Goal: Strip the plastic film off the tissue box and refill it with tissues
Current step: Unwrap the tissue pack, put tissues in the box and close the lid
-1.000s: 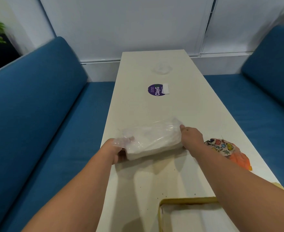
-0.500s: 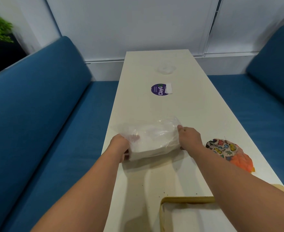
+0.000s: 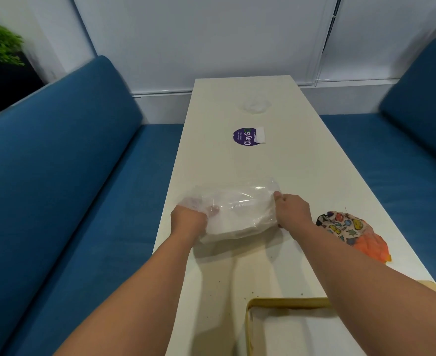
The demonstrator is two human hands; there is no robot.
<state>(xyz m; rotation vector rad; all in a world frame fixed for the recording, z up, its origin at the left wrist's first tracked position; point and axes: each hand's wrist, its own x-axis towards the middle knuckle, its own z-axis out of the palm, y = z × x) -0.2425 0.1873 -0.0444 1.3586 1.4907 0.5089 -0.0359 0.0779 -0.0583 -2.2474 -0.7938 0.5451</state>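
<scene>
A white tissue pack (image 3: 237, 214) wrapped in clear plastic film lies on the long white table (image 3: 301, 176), near its left edge. My left hand (image 3: 190, 218) grips the loose film at the pack's left end. At the pack's right end my right hand (image 3: 292, 210) holds the wrapped pack, thumb on top, fingers curled around the end. A yellow-rimmed open box (image 3: 286, 303) with a white inside sits at the near edge of the table, partly behind my right forearm.
A patterned and orange cloth pouch (image 3: 353, 232) lies right of my right hand. Farther up the table are a purple round sticker (image 3: 245, 136) and a crumpled bit of clear film (image 3: 255, 105). Blue sofas flank the table on both sides.
My left hand has moved up onto the loose film at the pack's left end. The pack stays between both hands. The camera view shifted slightly to the left.
</scene>
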